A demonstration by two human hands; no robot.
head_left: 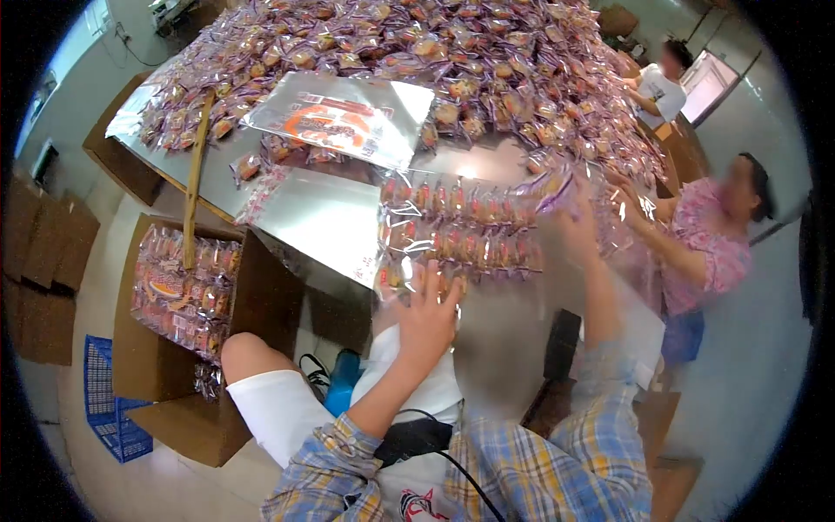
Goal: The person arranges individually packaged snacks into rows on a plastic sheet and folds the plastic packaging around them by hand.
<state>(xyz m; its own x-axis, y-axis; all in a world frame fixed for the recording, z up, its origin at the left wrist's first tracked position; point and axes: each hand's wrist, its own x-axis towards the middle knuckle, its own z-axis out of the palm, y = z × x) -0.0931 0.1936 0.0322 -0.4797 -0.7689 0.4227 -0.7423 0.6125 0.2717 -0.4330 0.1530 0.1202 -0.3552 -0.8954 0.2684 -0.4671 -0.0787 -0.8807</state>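
A clear plastic bag lies at the table's near edge with rows of small wrapped snack packets inside. My left hand rests on the near left part of these rows, its fingers spread over a few packets. At the far right end of the rows, my right hand is smeared by motion. Purple-wrapped snack packets appear at its fingertips and look held. A flat printed bag lies just beyond the rows, and more flat bags are stacked to the left.
A big heap of wrapped snacks covers the table's far part. At left, a cardboard box contains filled bags; a wooden strip stands above it. A blue crate sits behind. Two co-workers are at right.
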